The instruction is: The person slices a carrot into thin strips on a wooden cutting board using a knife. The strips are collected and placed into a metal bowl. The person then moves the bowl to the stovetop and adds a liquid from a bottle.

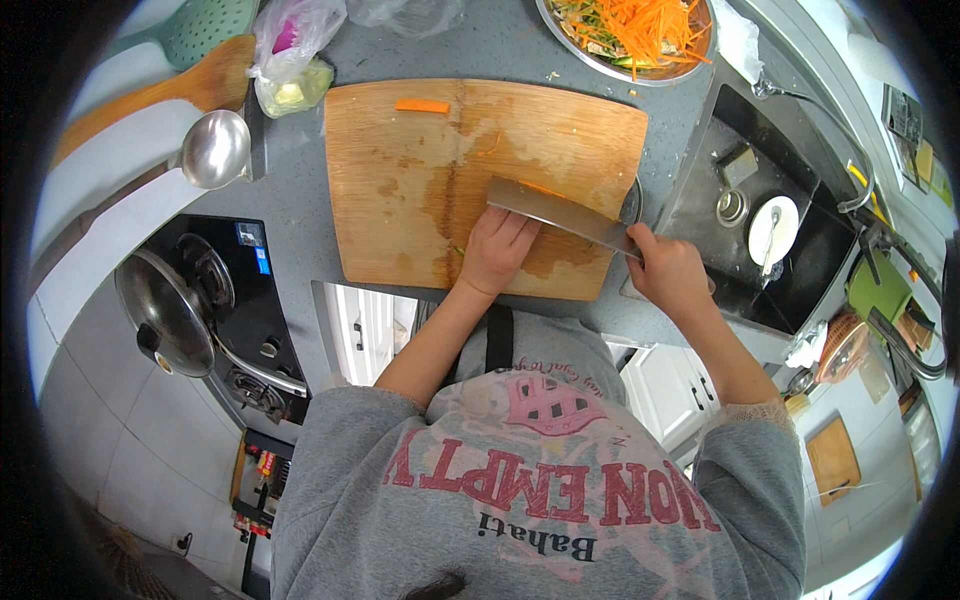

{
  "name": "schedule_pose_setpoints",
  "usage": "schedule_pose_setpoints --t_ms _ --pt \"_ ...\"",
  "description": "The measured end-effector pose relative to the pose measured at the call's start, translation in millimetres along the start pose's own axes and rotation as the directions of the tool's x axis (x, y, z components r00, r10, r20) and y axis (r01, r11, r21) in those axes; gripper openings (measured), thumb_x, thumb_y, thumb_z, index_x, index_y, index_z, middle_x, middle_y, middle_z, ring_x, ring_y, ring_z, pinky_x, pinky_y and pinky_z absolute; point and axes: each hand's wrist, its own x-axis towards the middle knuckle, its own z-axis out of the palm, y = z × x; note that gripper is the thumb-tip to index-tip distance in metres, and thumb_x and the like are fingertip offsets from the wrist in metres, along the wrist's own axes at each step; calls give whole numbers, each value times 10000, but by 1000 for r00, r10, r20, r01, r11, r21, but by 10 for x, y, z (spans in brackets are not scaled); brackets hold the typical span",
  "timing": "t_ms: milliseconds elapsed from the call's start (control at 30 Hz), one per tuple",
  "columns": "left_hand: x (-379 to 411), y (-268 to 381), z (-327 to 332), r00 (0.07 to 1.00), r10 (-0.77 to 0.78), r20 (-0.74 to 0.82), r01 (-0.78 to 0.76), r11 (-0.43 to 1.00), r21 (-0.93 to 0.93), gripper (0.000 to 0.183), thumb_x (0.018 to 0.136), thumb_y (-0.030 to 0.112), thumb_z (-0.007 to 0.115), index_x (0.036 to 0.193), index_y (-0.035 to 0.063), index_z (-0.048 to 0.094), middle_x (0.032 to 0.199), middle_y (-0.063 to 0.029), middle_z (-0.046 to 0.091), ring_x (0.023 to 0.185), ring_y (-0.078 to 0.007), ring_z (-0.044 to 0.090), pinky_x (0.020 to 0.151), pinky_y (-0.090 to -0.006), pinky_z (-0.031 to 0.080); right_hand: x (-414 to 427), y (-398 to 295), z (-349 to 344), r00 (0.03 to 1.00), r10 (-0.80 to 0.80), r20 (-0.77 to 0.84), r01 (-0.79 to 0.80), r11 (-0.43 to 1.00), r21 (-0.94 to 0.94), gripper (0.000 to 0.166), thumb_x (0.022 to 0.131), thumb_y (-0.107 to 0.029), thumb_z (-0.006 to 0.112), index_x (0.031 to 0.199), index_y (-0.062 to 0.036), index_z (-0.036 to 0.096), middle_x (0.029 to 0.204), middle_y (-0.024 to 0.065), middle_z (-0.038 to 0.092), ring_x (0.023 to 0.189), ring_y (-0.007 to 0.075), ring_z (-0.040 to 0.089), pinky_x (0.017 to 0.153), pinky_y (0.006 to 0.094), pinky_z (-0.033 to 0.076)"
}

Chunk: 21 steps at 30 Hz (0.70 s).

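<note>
My right hand (671, 271) grips the handle of a cleaver (561, 213), its blade slanting up and left over the wooden cutting board (386, 180). My left hand (495, 253) rests on the board against the near side of the blade. Its fingertips are hidden by the metal, so what they press or hold does not show. Just past the blade's far edge, a thin strip of carrot (541, 188) peeks out. A flat carrot piece (422, 106) lies near the board's far edge, and a fine carrot shred (491, 144) clings to the damp middle.
A steel bowl (637, 76) of shredded carrot (646, 28) stands beyond the board. To the right, a black sink (694, 247) holds a white dish (784, 225). Plastic-bagged vegetables (296, 86), a ladle (216, 150) and a wooden spatula (214, 71) are left, above a gas hob with a wok (169, 315).
</note>
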Motion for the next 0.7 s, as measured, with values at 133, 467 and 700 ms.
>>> schedule_pose_setpoints --t_ms 133,467,700 --pt "-18 -11 23 1000 -2 0 2 1000 10 251 714 64 582 946 -5 646 978 -120 617 980 -306 581 869 -386 495 28 -22 -59 999 -21 32 21 1000 -10 273 737 -148 677 909 -78 477 664 126 615 609 329 626 542 433 505" --pt "-129 -55 98 999 -8 39 8 1000 -4 271 740 77 567 987 -5 643 1005 -105 619 1013 -308 572 876 -386 492 200 -122 -21 982 113 151 -106 993 -54 288 761 -133 637 1017 -96 511 661 169 620 633 358 631 563 468 502" --pt "23 -33 25 1000 -3 -13 3 1000 24 292 735 76 575 1006 -4 645 1035 -120 616 1020 -302 579 881 -381 495 153 9 -22 992 111 58 -121 969 215 183 766 -103 614 925 -77 528 655 163 620 613 359 627 559 467 506"
